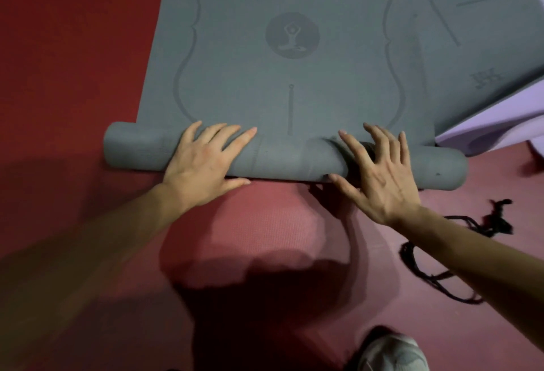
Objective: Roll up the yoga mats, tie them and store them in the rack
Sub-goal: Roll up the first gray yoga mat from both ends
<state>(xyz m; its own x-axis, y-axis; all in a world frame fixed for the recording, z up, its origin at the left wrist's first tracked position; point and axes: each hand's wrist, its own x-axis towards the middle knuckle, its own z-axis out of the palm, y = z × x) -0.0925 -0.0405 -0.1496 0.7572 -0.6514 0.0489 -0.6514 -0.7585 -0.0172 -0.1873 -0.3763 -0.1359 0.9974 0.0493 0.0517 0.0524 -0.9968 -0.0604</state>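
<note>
A grey yoga mat [282,82] with a printed figure emblem lies on the red floor, its near end wound into a roll [282,158] that runs left to right. My left hand [203,161] presses flat on the roll's left part, fingers straight and spread. On the right part, my right hand [379,173] presses with spread fingers too. A black cord [459,241] lies loose on the floor to the right of my right forearm.
A second grey mat [482,17] overlaps at the upper right, with a lilac mat [500,123] beside it. Red floor matting [73,61] surrounds everything. A light shoe [391,353] shows at the bottom edge.
</note>
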